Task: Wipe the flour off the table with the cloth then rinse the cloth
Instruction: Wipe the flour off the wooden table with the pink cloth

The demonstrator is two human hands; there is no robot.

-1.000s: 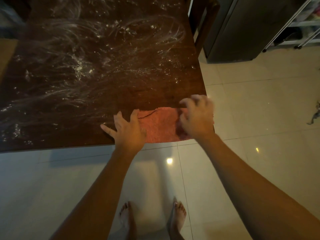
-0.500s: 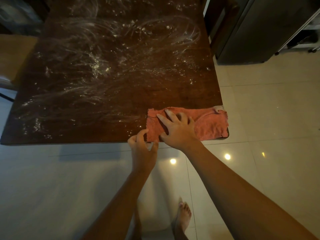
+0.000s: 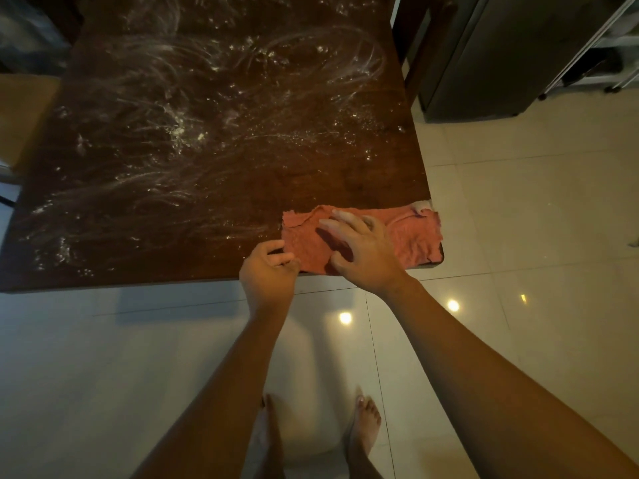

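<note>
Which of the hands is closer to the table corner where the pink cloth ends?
Right. The right hand lies flat on the cloth, partway along toward the table corner. The left hand grips the cloth's opposite end, farther from it.

A dark wooden table (image 3: 332, 188) bears smeared flour (image 3: 186, 133) and a pink cloth (image 3: 408, 236).

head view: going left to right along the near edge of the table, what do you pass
flour smears on the table → left hand at the near left corner of the cloth → right hand pressing flat on the cloth → the cloth's bare right end at the table corner → tiled floor
</note>
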